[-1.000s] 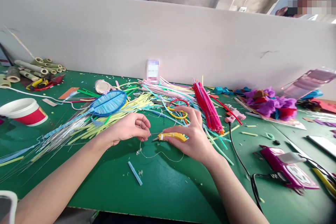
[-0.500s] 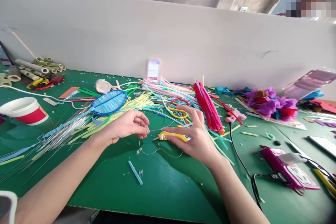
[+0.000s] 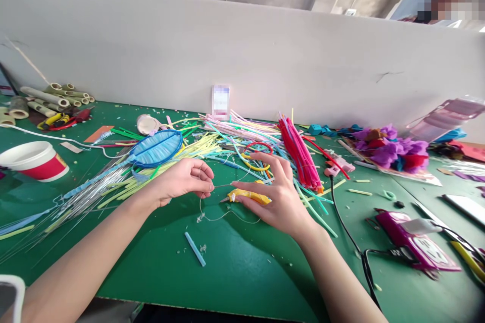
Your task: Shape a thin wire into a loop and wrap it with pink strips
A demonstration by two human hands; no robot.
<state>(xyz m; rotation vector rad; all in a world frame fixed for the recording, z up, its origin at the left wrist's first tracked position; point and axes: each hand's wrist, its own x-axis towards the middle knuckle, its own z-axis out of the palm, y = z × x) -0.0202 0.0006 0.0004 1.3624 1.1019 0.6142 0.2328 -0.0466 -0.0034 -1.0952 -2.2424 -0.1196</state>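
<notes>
My left hand (image 3: 189, 180), left of centre, pinches a thin clear thread (image 3: 222, 186) between thumb and fingertips. A loop of the same thread hangs below it over the green table (image 3: 242, 272). To its right, my right hand (image 3: 275, 186) has its fingers spread, with the index fingertip at the thread's other end; whether it grips the thread is hard to make out. Under the right hand lies a yellow-handled tool (image 3: 246, 196) with a narrow tip pointing left. Left of my left hand is a blue leaf-shaped piece (image 3: 158, 148) on a wrapped stem.
Coloured strips (image 3: 242, 128) and a red-pink bundle (image 3: 299, 154) lie behind the hands. A paper cup (image 3: 47, 166) and bamboo tubes (image 3: 62, 98) stand left. At right are purple flowers (image 3: 390, 146), a magenta power strip (image 3: 424, 245) and black cables. A short blue tube (image 3: 195, 249) lies in front.
Both hands have barely moved, shifting very slightly left with the thread between them. The view has shifted a little too.
</notes>
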